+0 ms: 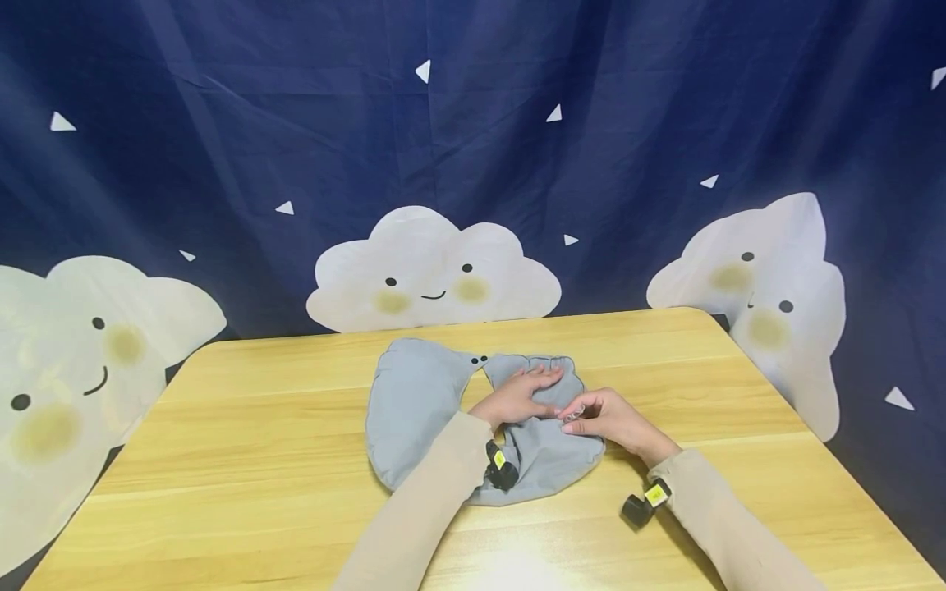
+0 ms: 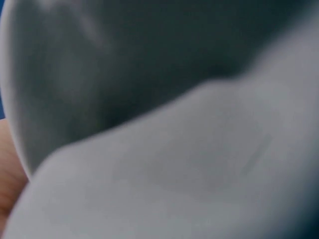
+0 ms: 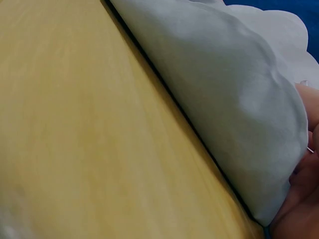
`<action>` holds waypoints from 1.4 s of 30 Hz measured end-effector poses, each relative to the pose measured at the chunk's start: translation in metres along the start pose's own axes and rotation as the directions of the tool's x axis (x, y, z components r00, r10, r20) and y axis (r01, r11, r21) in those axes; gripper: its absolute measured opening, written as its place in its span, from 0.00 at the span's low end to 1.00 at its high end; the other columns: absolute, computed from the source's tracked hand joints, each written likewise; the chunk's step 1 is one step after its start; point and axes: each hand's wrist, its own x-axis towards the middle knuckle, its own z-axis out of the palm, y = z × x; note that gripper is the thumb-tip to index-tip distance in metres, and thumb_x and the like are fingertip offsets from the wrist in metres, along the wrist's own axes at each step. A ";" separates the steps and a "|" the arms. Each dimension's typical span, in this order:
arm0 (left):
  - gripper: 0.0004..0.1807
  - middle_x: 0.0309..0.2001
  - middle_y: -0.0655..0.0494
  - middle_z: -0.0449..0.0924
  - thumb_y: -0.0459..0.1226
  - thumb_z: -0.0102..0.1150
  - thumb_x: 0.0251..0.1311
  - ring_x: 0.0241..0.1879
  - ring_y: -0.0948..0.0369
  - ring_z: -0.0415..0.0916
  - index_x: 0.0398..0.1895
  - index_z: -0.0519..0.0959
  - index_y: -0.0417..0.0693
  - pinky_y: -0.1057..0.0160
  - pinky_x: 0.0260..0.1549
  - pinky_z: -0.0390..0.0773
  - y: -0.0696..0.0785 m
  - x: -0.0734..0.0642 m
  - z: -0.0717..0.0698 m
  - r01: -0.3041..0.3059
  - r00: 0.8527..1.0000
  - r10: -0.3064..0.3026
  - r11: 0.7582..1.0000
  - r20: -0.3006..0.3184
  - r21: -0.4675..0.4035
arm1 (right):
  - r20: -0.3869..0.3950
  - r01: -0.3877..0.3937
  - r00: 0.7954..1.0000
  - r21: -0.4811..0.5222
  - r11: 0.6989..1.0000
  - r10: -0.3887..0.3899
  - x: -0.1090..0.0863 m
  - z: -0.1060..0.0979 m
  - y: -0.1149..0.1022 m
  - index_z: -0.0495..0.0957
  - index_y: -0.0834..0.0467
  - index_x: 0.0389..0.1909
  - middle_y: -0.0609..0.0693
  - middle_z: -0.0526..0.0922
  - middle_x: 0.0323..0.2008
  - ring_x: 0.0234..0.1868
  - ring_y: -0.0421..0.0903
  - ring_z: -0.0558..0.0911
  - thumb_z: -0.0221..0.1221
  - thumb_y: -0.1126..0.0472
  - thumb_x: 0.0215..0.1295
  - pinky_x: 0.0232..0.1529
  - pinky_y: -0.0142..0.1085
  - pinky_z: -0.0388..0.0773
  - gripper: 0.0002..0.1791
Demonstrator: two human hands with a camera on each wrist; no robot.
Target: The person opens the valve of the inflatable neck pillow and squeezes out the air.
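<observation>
The right hand (image 1: 610, 422) pinches a clear valve (image 1: 575, 414); beside it the left hand (image 1: 516, 397) rests, fingers extended, on the grey inflatable neck pillow (image 1: 414, 402) beneath both, seemingly only part-filled (creased around the grip, smoother left of it).

an indoor workspace: wooden table (image 1: 259, 460), blue fabric backdrop (image 1: 488, 156) (smiling clouds (image 1: 429, 258))

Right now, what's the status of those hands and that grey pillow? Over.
Left hand rests on grey pillow. Right hand pinches small clear piece. No obstruction visible.
</observation>
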 end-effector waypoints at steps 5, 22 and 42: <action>0.37 0.71 0.63 0.53 0.46 0.60 0.60 0.73 0.61 0.42 0.71 0.57 0.53 0.57 0.71 0.37 0.001 0.001 0.001 0.017 1.000 -0.017 1.000 0.004 0.002 | 0.001 0.000 1.000 -0.003 1.000 0.000 0.000 0.000 0.002 0.81 0.70 0.36 0.49 0.86 0.34 0.37 0.39 0.81 0.66 0.68 0.54 0.40 0.30 0.78 0.11; 0.31 0.64 0.52 0.69 0.41 0.62 0.59 0.65 0.55 0.63 0.65 0.68 0.45 0.57 0.64 0.63 0.018 -0.027 -0.030 0.035 0.995 -0.069 0.922 -0.074 -0.385 | -0.006 -0.033 0.999 0.006 0.999 0.033 -0.002 -0.001 0.002 0.81 0.71 0.37 0.45 0.85 0.31 0.34 0.39 0.81 0.65 0.67 0.55 0.37 0.30 0.78 0.12; 0.29 0.64 0.52 0.69 0.41 0.63 0.58 0.67 0.54 0.61 0.64 0.70 0.46 0.51 0.66 0.58 -0.034 -0.134 -0.126 -0.077 0.969 -0.001 0.949 -0.249 -0.305 | -0.009 0.004 1.000 -0.001 1.000 -0.004 0.000 0.000 0.003 0.81 0.70 0.36 0.45 0.85 0.33 0.35 0.39 0.81 0.65 0.68 0.55 0.38 0.30 0.79 0.10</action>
